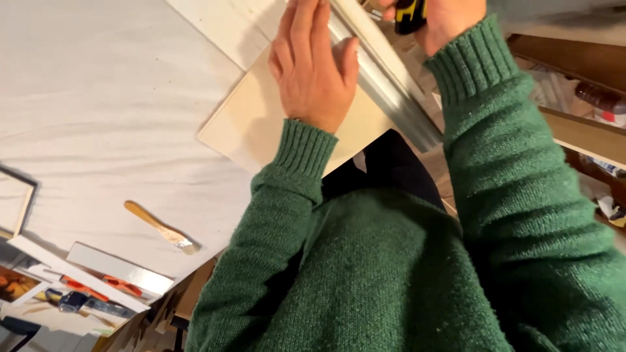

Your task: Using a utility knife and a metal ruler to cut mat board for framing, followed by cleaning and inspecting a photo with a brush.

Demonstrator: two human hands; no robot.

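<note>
My left hand (313,68) lies flat, fingers together, pinning the metal straightedge (385,91) on the pale board (254,124) at twelve o'clock. My right hand (450,23) grips a yellow-black utility knife (409,14) — a slip could reach those fingertips.

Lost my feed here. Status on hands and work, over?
Left hand flat on metal straightedge over pale board. Right hand grips yellow-black tool. Brush lies apart.

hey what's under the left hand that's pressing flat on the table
The left hand lies flat on a pale thin board and the metal straightedge along its edge. What the palm itself covers is hidden.
</note>
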